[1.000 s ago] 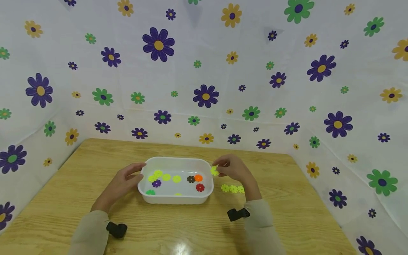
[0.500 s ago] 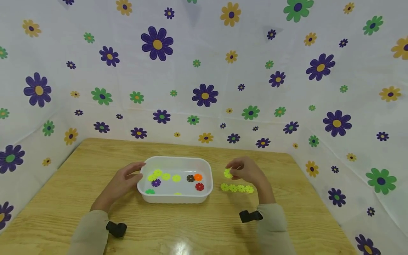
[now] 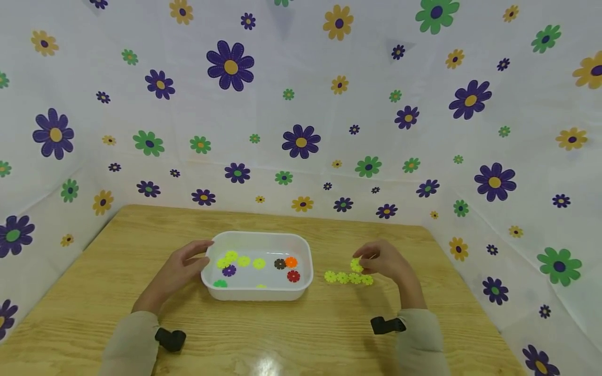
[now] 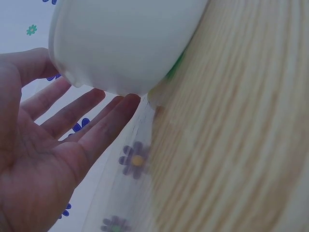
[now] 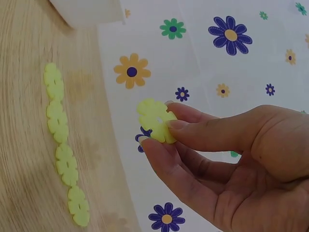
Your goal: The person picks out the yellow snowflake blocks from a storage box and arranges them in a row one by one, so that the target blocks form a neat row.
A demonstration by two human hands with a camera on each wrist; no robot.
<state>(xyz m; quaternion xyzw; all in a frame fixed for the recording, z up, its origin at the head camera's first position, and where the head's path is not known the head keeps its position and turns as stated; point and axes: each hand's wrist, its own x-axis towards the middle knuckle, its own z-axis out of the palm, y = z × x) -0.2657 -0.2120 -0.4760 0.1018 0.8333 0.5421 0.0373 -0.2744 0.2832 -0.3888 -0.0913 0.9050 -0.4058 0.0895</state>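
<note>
My right hand (image 3: pixel 388 261) pinches a yellow flower-shaped plastic disc (image 5: pixel 157 120) between thumb and fingertips. In the head view it is held just above a straight row of several yellow discs (image 3: pixel 343 278) on the table, which appear joined edge to edge. The right wrist view shows slots round the held disc and a small hole at its centre. At the left end of a white plastic tub (image 3: pixel 256 295), my left hand (image 3: pixel 181 269) rests spread fingers against the wall. Its fingertips touch the tub's outside in the left wrist view.
Inside the tub lie loose discs: several yellow ones (image 3: pixel 259 263), a purple (image 3: pixel 229 270), a green (image 3: pixel 220 283), a brown (image 3: pixel 279 264), an orange (image 3: pixel 291 262) and a red (image 3: pixel 293 276). The wooden table (image 3: pixel 282 339) backs onto a flowered white cloth (image 3: pixel 263 109).
My right hand has carried the yellow disc rightward from beside the tub's right rim to over the row's right part. My left hand has stayed at the tub.
</note>
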